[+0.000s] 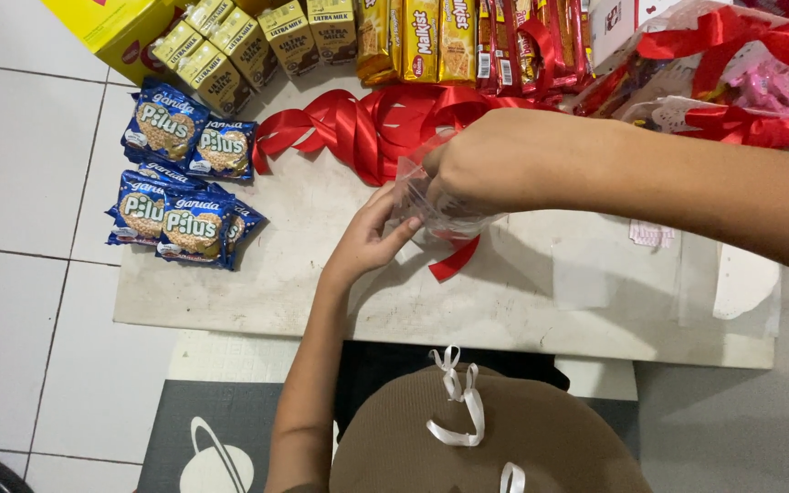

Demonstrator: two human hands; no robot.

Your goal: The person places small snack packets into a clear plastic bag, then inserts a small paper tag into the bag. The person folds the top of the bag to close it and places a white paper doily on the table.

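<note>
A white board (321, 292) lies on the tiled floor. Red ribbon (367, 123) piles at its far edge, blue snack packets (184, 183) at its left end. Mid-board, the right hand (477, 169) and left hand (367, 239) both pinch 1 clear plastic bag (417, 196).

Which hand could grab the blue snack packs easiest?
Probably the left hand. It sits nearer the blue snack packs on that side. The right hand is farther away and grips the clear bag with red ribbon.
</note>
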